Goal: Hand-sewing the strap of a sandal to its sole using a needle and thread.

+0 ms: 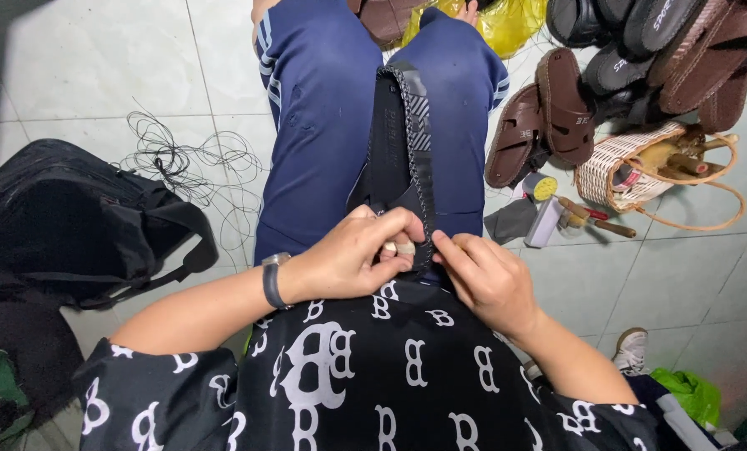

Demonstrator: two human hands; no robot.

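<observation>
On lap, black sandal [403,142] lies along blue legs. Left of sandal, black bag [73,225] on floor. Right of sandal, woven basket [620,163] holds tools. Left hand [353,255] and right hand [482,276] pinch sandal's near end tight.

Both hands [423,263] on black sandal [403,142]

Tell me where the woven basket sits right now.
In the head view, the woven basket sits on the tiled floor at the right, past the person's right knee, beside the brown sandals and just behind the wooden-handled tools.
</observation>
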